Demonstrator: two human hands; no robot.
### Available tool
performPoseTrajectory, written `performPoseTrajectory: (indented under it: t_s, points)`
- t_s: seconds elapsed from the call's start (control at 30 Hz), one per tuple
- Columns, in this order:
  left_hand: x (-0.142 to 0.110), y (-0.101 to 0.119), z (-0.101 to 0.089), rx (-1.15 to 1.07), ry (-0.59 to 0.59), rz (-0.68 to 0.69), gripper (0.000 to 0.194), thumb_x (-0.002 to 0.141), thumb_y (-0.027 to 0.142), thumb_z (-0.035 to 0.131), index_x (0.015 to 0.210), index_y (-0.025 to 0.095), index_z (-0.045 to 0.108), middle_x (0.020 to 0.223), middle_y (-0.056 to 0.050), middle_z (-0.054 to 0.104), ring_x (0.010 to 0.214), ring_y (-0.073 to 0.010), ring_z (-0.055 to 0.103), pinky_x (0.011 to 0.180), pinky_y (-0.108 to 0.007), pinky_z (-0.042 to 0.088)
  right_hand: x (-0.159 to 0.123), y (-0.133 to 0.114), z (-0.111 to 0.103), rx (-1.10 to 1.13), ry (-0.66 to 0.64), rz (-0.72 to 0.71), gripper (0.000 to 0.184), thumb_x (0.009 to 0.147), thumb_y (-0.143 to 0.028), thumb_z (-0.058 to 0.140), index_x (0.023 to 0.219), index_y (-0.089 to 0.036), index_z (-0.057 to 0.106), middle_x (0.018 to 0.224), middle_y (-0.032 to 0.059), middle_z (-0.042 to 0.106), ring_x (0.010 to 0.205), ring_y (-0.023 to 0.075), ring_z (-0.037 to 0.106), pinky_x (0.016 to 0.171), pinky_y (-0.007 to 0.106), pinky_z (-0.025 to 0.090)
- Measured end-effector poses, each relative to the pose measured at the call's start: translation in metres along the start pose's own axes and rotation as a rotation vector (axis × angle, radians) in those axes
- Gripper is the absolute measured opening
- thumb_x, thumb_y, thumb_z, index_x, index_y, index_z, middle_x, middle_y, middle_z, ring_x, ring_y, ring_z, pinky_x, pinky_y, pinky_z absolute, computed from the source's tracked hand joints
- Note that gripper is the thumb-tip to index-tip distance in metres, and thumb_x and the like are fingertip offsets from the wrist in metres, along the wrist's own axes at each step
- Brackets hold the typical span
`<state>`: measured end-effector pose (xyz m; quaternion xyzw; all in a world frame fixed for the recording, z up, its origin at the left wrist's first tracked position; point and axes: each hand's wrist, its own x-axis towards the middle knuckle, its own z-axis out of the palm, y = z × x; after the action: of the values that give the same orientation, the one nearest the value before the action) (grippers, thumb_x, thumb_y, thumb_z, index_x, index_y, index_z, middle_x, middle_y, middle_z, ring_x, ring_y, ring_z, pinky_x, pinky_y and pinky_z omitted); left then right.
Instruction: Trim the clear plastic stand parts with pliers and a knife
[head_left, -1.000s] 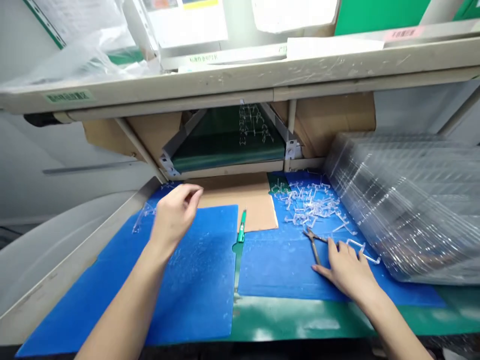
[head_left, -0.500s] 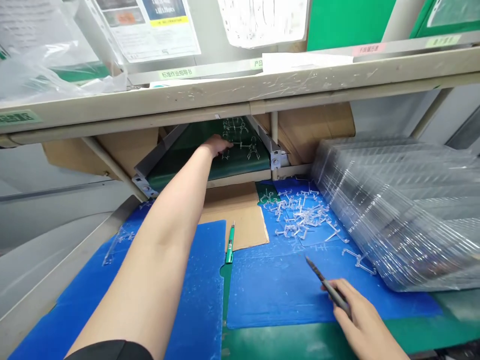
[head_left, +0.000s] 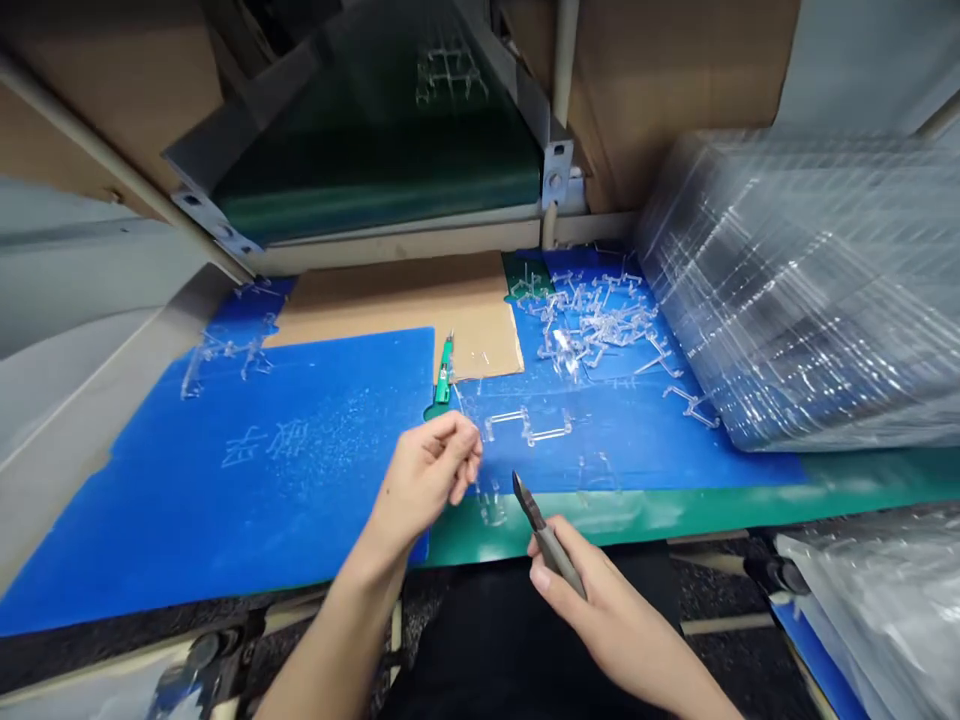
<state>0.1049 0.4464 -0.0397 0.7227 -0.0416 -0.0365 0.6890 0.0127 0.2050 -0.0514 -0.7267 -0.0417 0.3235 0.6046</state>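
Note:
My left hand [head_left: 431, 470] is closed in a pinch on a clear plastic molded frame [head_left: 529, 425], held above the front of the bench. The frame is see-through, with thin bars and small end pieces, and its outline blurs against the blue mat. In my right hand [head_left: 581, 580] is a pair of nippers [head_left: 547, 535] with grey handles. Their dark jaws point up and left, just below the frame and apart from it. A heap of small clear plastic parts [head_left: 600, 315] lies on the blue mat [head_left: 660, 455] beyond my hands.
A green pen-shaped cutter [head_left: 445, 370] lies by the cardboard sheet [head_left: 397, 290]. Stacked clear trays [head_left: 810, 300] stand at the right. Behind is a green conveyor belt [head_left: 360, 180] carrying another clear frame [head_left: 450, 75]. More clear scraps [head_left: 229, 350] lie at the left.
My left hand has come back from the conveyor toward me, bringing a clear frame. My right hand has moved inward with the nippers. The view has tilted down.

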Motion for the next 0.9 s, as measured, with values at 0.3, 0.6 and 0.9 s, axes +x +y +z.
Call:
performPoseTrajectory:
  t_s: [0.3,0.6,0.9]
  points:
    - [-0.036,-0.048,0.028,-0.205,0.005,-0.108,0.041,0.105,0.050,0.069,0.082,0.017,0.063,0.060,0.004,0.061,0.038,-0.0027,0.049,0.042,-0.014,0.035,0.001,-0.001,0.009,-0.068,-0.066,0.074,0.035,0.112,-0.060,0.048,0.116,-0.027,0.053,0.120,0.0038,0.065,0.113,0.0260,0.059,0.105,0.046,0.045]
    - [-0.044,-0.051,0.024,-0.248,0.007,-0.129,0.040,0.106,0.048,0.068,0.082,0.017,0.064,0.061,0.004,0.061,0.038,-0.0027,0.049,0.041,-0.014,0.034,0.004,-0.003,0.013,-0.050,-0.084,0.067,0.032,0.113,-0.058,0.050,0.119,-0.027,0.055,0.115,0.0016,0.062,0.110,0.0246,0.059,0.103,0.046,0.045]
    - [-0.047,-0.041,0.024,-0.266,-0.055,-0.166,0.040,0.105,0.048,0.070,0.081,0.016,0.065,0.061,0.003,0.062,0.037,-0.0021,0.049,0.040,-0.014,0.033,-0.003,-0.014,0.002,-0.128,-0.209,0.064,0.031,0.114,-0.057,0.045,0.116,-0.027,0.056,0.111,0.0016,0.064,0.104,0.0227,0.060,0.100,0.044,0.049]
